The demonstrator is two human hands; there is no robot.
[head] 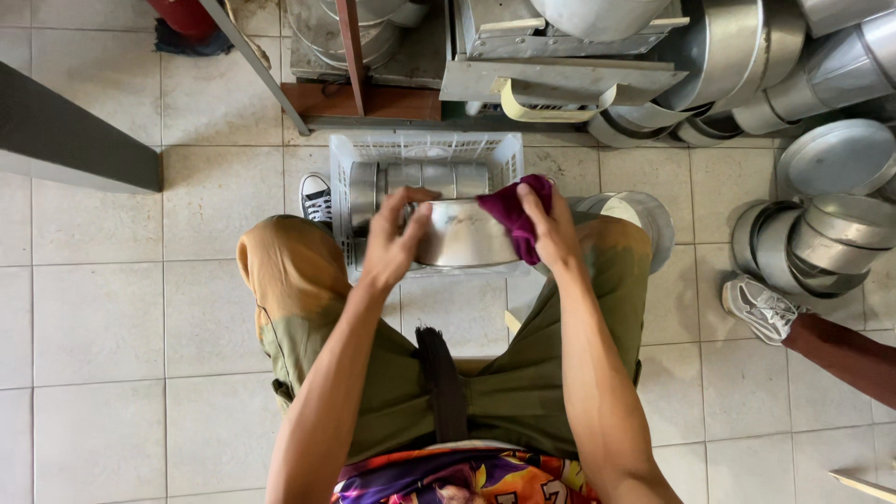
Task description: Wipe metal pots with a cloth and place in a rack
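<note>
I have the left hand [397, 238] clamped on the near rim of the steel pot [464, 233] above the white crate [422, 154] while the right hand [551, 229] pinches a magenta cloth [511, 213] against its far side; thin, rigid, slick metal, I judge, best gripped by the rim.

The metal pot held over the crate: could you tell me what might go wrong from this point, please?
1. The left hand grips the shiny metal pot by one side only, while the right hand presses a maroon cloth on the other; it might slip.
2. If dropped, it would likely land on the pots in the white crate below and dent.
3. Stacked pans and another person's shoe lie close by, a possible trip hazard.
</note>
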